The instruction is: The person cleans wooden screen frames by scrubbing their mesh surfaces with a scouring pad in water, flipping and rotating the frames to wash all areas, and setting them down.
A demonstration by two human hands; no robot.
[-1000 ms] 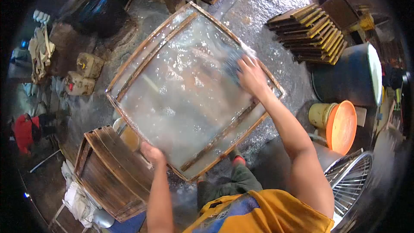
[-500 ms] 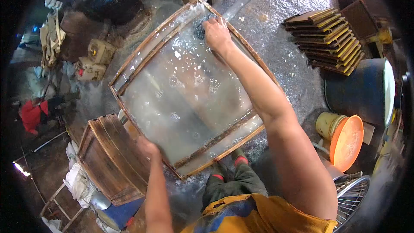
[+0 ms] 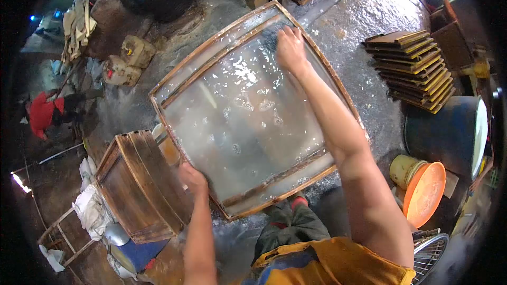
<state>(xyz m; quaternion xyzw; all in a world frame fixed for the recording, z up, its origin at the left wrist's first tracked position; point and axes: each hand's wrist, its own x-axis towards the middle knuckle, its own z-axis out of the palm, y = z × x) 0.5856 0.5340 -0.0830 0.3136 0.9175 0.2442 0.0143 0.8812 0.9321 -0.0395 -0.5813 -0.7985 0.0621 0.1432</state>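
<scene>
The right hand is holding a dark pad, apparently beneath bent fingers, near the far corner of the framed panel; the left hand is gripping its left edge, fingertips hidden.

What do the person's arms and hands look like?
The left hand and right hand are both bare, without gloves, and I see no watch or bracelet. The left forearm has no sleeve. The right arm is bare up to the edge of a mustard-yellow shirt with blue on its front. The left upper arm is out of view.
</scene>
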